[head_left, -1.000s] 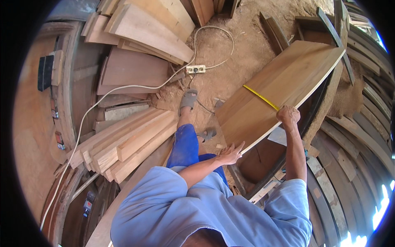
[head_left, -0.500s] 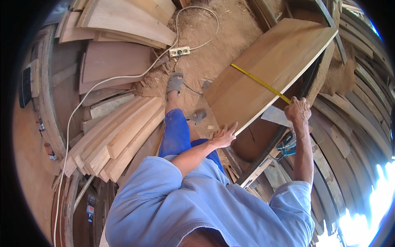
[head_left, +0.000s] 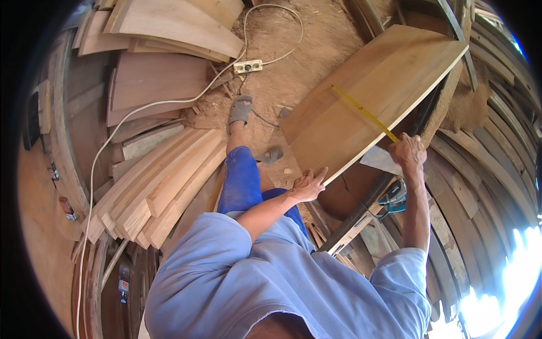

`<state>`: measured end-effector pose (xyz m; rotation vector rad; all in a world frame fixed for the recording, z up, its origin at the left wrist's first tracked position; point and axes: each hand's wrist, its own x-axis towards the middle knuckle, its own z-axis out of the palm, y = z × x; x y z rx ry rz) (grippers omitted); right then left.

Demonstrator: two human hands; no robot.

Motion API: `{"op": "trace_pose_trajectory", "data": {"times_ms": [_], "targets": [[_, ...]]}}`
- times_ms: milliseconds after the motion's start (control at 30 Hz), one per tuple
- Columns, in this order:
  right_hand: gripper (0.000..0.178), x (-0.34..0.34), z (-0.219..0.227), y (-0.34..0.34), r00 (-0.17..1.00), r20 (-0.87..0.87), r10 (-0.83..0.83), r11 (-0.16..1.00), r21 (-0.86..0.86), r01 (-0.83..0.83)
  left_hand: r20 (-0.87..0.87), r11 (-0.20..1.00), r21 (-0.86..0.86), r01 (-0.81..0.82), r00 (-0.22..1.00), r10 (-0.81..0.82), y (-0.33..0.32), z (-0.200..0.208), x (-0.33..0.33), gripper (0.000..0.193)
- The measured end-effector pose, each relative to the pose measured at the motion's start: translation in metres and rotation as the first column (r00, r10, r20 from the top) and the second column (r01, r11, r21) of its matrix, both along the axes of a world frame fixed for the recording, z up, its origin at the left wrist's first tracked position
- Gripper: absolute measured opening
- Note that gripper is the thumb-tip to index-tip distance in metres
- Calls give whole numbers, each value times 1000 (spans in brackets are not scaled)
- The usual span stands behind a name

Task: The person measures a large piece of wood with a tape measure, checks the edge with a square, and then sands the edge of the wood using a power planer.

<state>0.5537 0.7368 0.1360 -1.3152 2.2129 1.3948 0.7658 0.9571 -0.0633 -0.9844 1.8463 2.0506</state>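
Observation:
A wide, flat wooden board (head_left: 389,73) with a pale front edge slants from the lower middle to the upper right. My left hand (head_left: 307,186) lies on its near corner, fingers stretched out over the surface. Past the board's right edge, my right hand (head_left: 408,151) is closed around a tape measure, whose case is hidden in the fist. Its yellow blade (head_left: 364,111) reaches out across the board, and the free end lies short of the far left edge.
Beneath the board is a dark-edged stand (head_left: 372,195) with a teal power tool (head_left: 393,198) on it. Stacked planks (head_left: 164,186) lie left of my legs. A power strip (head_left: 248,66) with a pale cable sits on the sawdust-covered floor. More timber (head_left: 480,164) lines the right side.
The tape's free end has come away from the board's left edge toward my right hand, so less blade shows. Both hands have stayed nearly in place.

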Motion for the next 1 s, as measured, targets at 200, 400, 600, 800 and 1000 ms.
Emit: {"op": "trace_pose_trajectory", "data": {"times_ms": [200,400,600,800,1000], "targets": [[36,17,-84,-12,991,113,-73,985,165,54,-27,997,80,-15,999,17,6,-6,-1,77],[35,24,-136,0,992,122,-30,995,93,19,-13,997,79,20,1000,-19,5,-6,-2,78],[38,25,-130,3,993,110,-51,994,97,41,-20,996,84,9,1000,-8,4,-8,-2,79],[37,25,-113,16,990,110,-83,993,96,73,-40,996,84,1,999,3,10,-11,-3,78],[45,20,-54,34,988,73,-133,988,93,126,-10,997,59,-43,999,44,6,-4,-1,78]]}}
